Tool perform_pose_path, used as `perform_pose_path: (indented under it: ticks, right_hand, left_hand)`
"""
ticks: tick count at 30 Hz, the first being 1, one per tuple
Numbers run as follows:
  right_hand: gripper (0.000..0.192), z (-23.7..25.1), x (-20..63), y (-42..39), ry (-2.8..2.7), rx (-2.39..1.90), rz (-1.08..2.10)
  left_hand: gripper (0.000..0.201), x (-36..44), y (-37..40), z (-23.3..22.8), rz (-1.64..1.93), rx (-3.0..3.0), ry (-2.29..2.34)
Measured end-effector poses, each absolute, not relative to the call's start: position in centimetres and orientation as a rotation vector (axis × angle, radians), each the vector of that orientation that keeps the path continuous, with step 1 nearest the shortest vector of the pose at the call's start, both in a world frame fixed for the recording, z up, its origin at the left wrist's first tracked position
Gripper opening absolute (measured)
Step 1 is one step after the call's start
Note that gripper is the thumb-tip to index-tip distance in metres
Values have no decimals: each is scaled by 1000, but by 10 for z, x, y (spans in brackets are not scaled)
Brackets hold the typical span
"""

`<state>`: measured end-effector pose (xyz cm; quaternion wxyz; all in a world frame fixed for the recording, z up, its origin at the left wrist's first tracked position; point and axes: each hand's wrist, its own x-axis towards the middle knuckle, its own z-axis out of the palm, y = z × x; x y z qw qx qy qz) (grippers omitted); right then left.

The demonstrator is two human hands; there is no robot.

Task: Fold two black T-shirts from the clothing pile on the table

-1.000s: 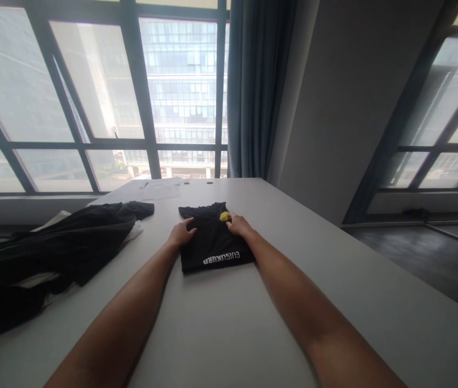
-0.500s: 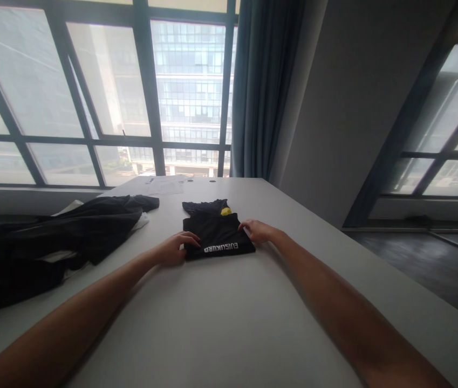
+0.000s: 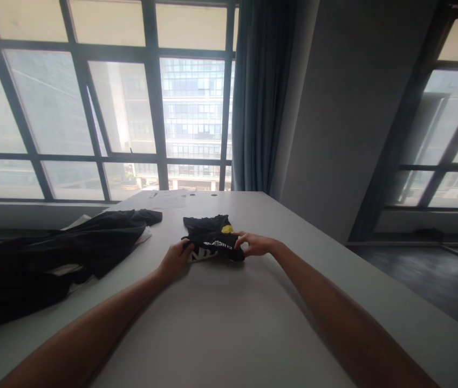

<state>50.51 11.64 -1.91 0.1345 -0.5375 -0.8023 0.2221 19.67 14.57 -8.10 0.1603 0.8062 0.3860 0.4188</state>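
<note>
A black folded garment (image 3: 208,233) with white lettering and a small yellow patch lies on the white table (image 3: 229,323) ahead of me. My left hand (image 3: 176,258) grips its near left corner. My right hand (image 3: 255,244) pinches its near right corner. The near edge is raised off the table and curling toward the far side, so the lettering shows bent and partly hidden.
A heap of black clothes (image 3: 50,258) spreads over the table's left side, with white cloth beneath it. Sheets of paper (image 3: 159,199) lie at the far end by the window. A blue curtain (image 3: 259,97) hangs behind. The table's right edge drops to a dark floor.
Both hands went from resting at the garment's sides to gripping its near corners. The near edge with the lettering has lifted and is rolling away from me. The camera tilted up slightly.
</note>
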Motion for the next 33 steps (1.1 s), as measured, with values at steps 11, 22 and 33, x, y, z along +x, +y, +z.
perform_pose_path:
  ticks: [11,22,33]
  right_hand:
    - [39,7,501,106,-1547,-1126,1345]
    - [36,-36,474,128,-1463,-1363,817]
    - [46,-49,447,116,-1998,-1782,-235]
  left_hand:
    - [60,190,142,-14,1245,1552,757]
    - [32,198,203,-31,1197,1981,1396]
    - [41,252,159,-56,814,2681,1264]
